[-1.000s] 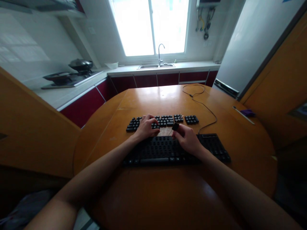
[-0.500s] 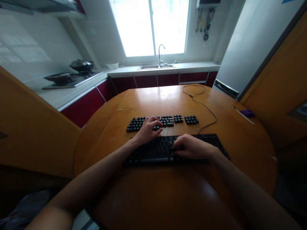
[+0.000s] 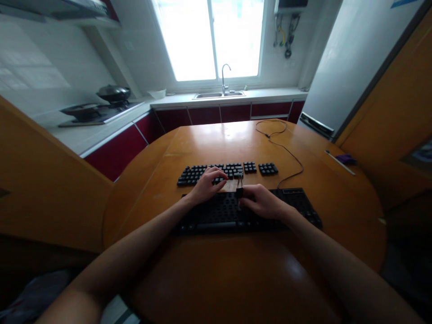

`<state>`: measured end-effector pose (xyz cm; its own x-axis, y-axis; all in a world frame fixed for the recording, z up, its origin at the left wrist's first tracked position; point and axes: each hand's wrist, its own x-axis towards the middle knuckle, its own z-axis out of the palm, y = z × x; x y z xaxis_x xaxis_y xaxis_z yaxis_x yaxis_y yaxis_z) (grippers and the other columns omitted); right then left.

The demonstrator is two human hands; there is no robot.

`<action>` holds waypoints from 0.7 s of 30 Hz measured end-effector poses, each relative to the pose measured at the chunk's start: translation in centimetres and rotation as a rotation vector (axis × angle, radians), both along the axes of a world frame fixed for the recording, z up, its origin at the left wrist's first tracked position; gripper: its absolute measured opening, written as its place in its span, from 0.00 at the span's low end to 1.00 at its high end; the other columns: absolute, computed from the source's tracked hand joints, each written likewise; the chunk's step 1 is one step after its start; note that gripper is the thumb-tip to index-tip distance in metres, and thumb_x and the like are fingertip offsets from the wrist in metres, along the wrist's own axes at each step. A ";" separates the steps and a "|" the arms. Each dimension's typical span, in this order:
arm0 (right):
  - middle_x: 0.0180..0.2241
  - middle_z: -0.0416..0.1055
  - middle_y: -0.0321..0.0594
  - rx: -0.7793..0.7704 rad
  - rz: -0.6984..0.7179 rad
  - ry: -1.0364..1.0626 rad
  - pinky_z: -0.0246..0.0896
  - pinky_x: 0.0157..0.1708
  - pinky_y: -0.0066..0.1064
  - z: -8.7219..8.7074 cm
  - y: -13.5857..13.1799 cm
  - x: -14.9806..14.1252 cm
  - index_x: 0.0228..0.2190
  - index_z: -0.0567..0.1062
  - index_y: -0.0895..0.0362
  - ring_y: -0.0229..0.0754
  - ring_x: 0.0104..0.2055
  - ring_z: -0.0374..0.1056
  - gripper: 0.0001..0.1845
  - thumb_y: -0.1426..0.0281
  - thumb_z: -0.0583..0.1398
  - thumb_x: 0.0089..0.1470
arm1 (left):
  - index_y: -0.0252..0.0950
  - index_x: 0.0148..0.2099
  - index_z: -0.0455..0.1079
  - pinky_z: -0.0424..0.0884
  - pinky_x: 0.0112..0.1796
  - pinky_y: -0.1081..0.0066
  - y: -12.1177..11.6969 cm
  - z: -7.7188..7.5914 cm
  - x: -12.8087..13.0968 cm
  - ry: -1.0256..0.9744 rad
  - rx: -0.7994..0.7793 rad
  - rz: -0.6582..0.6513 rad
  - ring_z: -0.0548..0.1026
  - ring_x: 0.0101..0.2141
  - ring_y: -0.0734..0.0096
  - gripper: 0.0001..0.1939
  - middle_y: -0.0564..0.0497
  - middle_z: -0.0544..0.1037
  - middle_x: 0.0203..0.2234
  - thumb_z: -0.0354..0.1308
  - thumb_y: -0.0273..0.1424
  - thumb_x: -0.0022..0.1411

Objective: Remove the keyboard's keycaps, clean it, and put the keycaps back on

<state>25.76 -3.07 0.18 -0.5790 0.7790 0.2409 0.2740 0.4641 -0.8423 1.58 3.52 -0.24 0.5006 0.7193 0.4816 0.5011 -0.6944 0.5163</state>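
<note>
A black keyboard [image 3: 212, 213] with most of its keycaps off lies across the table before me. Behind it, loose black keycaps [image 3: 192, 174] are laid out in groups in key order. My left hand [image 3: 209, 182] hovers at the near edge of these keycaps, thumb and fingers apart, with nothing seen between them. Over the keyboard's middle, my right hand [image 3: 258, 200] is closed on a keycap puller [image 3: 239, 191], a small black body whose wire prongs point away toward the keycap rows. Whether the prongs hold a keycap I cannot tell.
The keyboard's cable [image 3: 292, 155] loops over the right side of the round wooden table [image 3: 162, 193]. A thin white stick [image 3: 339, 162] and a purple cloth [image 3: 346, 159] lie near its right edge. Beyond stand a counter with a sink [image 3: 209, 95] and a stove with pans [image 3: 114, 93].
My right hand has shifted slightly left and up, turning the keycap puller so its wire prongs now show, pointing away from me. My left hand has barely moved.
</note>
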 end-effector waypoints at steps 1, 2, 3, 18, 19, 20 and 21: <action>0.31 0.74 0.38 0.023 -0.060 0.054 0.63 0.35 0.30 -0.2 0.2 -0.1 0.34 0.75 0.59 0.40 0.34 0.68 0.04 0.74 0.59 0.57 | 0.38 0.42 0.75 0.67 0.50 0.59 -0.3 0.5 0.0 -0.008 -0.020 -0.028 0.73 0.44 0.63 0.06 0.49 0.77 0.39 0.58 0.32 0.66; 0.32 0.75 0.39 0.052 -0.130 0.104 0.64 0.37 0.32 -0.4 0.4 -0.2 0.35 0.75 0.59 0.41 0.35 0.70 0.04 0.74 0.59 0.57 | 0.38 0.43 0.74 0.68 0.49 0.60 -0.7 1.1 0.1 -0.009 -0.037 -0.062 0.73 0.43 0.64 0.06 0.49 0.77 0.39 0.58 0.33 0.67; 0.33 0.76 0.40 0.085 -0.201 0.145 0.64 0.37 0.32 -0.6 0.6 -0.3 0.35 0.75 0.59 0.42 0.36 0.71 0.04 0.73 0.60 0.58 | 0.38 0.44 0.74 0.69 0.47 0.61 -1.2 1.6 0.1 -0.002 -0.049 -0.092 0.74 0.43 0.64 0.06 0.49 0.77 0.38 0.58 0.33 0.67; 0.28 0.75 0.38 0.296 -0.429 0.131 0.61 0.32 0.31 -0.3 -1.0 -1.6 0.32 0.75 0.56 0.41 0.31 0.70 0.04 0.70 0.60 0.59 | 0.38 0.44 0.71 0.71 0.43 0.65 -5.2 1.3 2.1 -0.033 -0.020 -0.063 0.73 0.39 0.67 0.12 0.52 0.77 0.36 0.66 0.25 0.58; 0.28 0.75 0.38 0.296 -0.433 0.122 0.60 0.32 0.31 -0.3 -1.1 -1.6 0.32 0.75 0.56 0.41 0.30 0.69 0.04 0.71 0.60 0.59 | 0.38 0.44 0.71 0.71 0.43 0.65 -5.2 1.2 2.2 -0.040 -0.007 -0.051 0.73 0.39 0.67 0.12 0.52 0.77 0.35 0.66 0.25 0.58; 0.29 0.75 0.38 0.296 -0.430 0.114 0.60 0.32 0.31 -0.3 -1.2 -1.7 0.33 0.75 0.57 0.41 0.31 0.69 0.04 0.71 0.60 0.59 | 0.38 0.44 0.70 0.71 0.43 0.65 -5.2 1.1 2.3 -0.046 0.005 -0.041 0.73 0.39 0.67 0.12 0.52 0.77 0.35 0.66 0.25 0.57; 0.29 0.75 0.39 0.295 -0.425 0.108 0.60 0.33 0.31 -0.3 -1.3 -1.8 0.33 0.76 0.57 0.41 0.31 0.69 0.05 0.71 0.59 0.60 | 0.38 0.44 0.70 0.72 0.43 0.65 -5.2 1.0 2.3 -0.050 0.016 -0.037 0.73 0.39 0.67 0.13 0.52 0.77 0.35 0.66 0.25 0.57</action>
<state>23.92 -4.36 -0.10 -0.1865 0.8298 0.5260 0.4086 0.5524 -0.7266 3.91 -1.70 0.78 0.5015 0.6931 0.5178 0.4493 -0.7201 0.5287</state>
